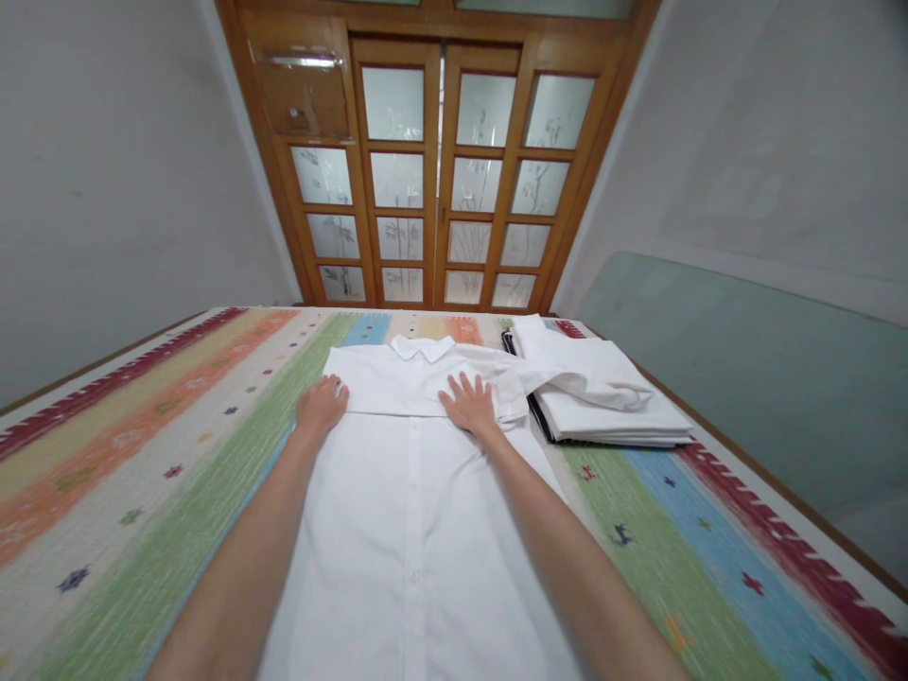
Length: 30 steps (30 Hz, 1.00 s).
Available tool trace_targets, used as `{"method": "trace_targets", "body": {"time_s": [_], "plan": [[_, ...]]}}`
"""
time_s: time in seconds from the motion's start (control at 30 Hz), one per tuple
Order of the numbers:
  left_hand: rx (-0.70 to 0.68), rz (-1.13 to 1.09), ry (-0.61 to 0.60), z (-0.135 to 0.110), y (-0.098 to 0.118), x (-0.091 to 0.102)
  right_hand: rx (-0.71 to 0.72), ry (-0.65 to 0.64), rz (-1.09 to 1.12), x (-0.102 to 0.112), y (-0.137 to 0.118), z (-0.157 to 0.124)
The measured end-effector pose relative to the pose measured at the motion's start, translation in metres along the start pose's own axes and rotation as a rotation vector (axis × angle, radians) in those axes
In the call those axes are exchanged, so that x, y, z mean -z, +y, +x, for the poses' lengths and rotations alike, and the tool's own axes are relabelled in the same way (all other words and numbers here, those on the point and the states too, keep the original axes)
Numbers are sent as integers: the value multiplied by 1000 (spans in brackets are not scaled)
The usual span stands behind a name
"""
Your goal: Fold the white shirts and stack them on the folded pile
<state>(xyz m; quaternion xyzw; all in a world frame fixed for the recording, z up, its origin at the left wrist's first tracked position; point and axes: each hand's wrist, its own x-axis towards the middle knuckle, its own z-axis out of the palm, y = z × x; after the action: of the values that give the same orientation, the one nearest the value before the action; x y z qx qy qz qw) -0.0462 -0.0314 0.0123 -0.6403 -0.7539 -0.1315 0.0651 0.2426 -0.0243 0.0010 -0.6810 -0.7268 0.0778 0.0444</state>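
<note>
A white button-up shirt (408, 530) lies flat on a striped, many-coloured cloth (142, 445), collar pointing away from me. A sleeve is folded across its chest as a band. My left hand (321, 403) rests at the left end of that band, fingers curled over the shirt's edge. My right hand (469, 401) lies flat on the band to the right of the button line, fingers spread.
A stack of folded white garments (610, 402) sits at the right, over something dark at the bottom. Beyond the bed's far edge stands a wooden door with frosted glass panes (440, 180). A green glass sheet (744, 369) leans on the right wall.
</note>
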Motion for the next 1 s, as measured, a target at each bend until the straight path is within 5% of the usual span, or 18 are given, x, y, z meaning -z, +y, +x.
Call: {"method": "trace_targets", "body": {"time_s": [0.43,0.77,1.0], "plan": [[122,-34,139,13,-21,-10,71,-53,-8,3,-15,29],[157,-38,137,24,-36,-12,134,-49,33,1,-26,52],[131,-22,119,29,-37,-16,181,92,72,6,-10,53]]}}
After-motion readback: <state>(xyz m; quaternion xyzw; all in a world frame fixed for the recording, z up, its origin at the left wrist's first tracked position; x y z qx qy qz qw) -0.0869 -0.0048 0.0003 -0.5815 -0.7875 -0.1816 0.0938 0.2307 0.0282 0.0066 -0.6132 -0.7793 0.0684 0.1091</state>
